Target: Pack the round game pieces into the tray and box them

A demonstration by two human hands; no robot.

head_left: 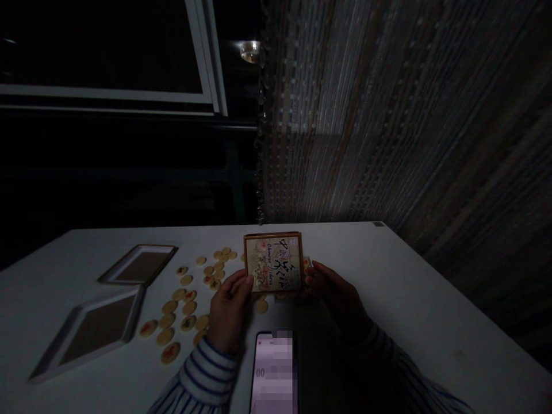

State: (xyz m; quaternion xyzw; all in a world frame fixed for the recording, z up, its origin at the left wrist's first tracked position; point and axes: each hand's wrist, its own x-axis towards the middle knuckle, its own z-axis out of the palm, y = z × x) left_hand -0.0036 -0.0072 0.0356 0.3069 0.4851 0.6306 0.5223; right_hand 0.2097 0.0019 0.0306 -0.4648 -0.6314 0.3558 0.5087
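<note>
A small box printed "Chinese chess" (274, 262) is raised above the white table, its printed face toward me and the lettering turned sideways. My left hand (229, 310) grips its lower left corner, thumb on the printed face. At the box's right side my right hand (340, 296) is closed, fingertips at a small item with red and yellow print (307, 268). That item is partly behind the box, and I cannot make out what it is. Round wooden Chinese chess pieces (168, 321) lie scattered left of my left hand, some showing red or black characters.
Two shallow open trays (140, 293) lie at the left of the white table (431, 322). A lit phone (273, 374) is at the near edge between my forearms. Behind the table hang a string curtain (336, 115) and a window frame (209, 57). The room is dim.
</note>
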